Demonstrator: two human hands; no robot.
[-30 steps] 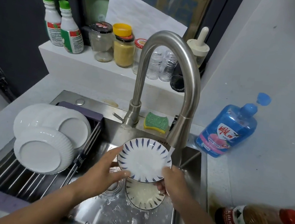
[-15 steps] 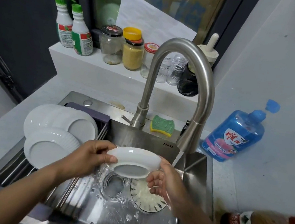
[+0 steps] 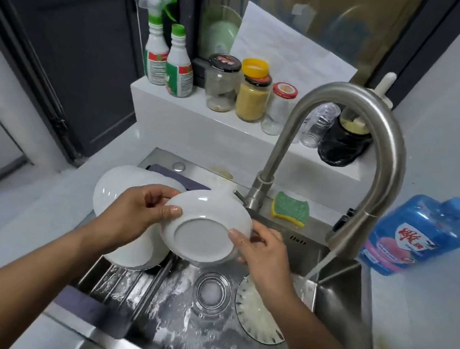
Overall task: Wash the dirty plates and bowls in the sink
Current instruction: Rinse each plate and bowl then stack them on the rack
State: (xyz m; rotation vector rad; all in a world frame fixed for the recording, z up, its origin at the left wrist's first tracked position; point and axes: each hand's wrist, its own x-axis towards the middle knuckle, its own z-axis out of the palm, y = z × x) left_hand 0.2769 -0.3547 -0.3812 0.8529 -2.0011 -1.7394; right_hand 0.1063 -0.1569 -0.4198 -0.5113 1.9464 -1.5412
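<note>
Holding a small white plate bottom-up over the steel sink, both hands have their grip clamped on its rim: the left hand pinches the far-left edge, thumb on the underside, and the right hand clasps the near-right edge. Largest around that grip is the sink, directly below, its floor wet and foamy. To the right of the grip the tall faucet runs a thin stream into the basin's right side, clear of the plate. Left of and partly behind the left hand lie stacked white plates on the drying rack; judging by their place, these are done. Below the right hand a patterned plate lies in the basin with residue on it, apparently unwashed, and a clear glass dish sits just beside it. Beyond the grip, a green sponge rests on the sink ledge. The held plate looks rinsed and, I judge, ready for the rack.
</note>
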